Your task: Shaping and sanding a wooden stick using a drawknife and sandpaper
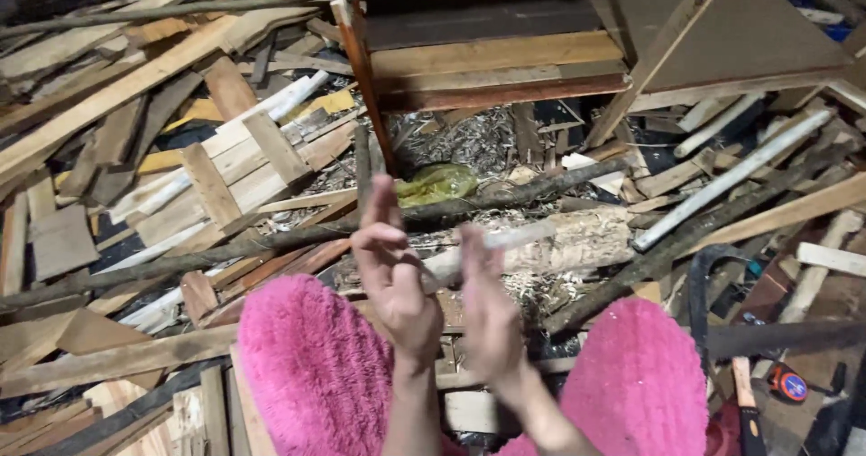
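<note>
My left hand [390, 271] is raised in front of me, palm turned inward, fingers pointing up and apart. My right hand [487, 307] is close beside it, blurred, palm facing the left one, fingers apart. Neither holds anything. Both hover above my knees in fuzzy pink trousers [311, 366]. Just past my fingers lies a pale, rough log [559, 239] with shavings around it, crossed by a long dark branch [505, 199].
Scrap planks and slats are heaped all around, with a slatted panel [234, 172] at left. A reddish wooden frame [496, 68] stands at the back. A long white stick [731, 178] leans at right. A handled tool [747, 411] and an orange tape measure [789, 384] lie bottom right.
</note>
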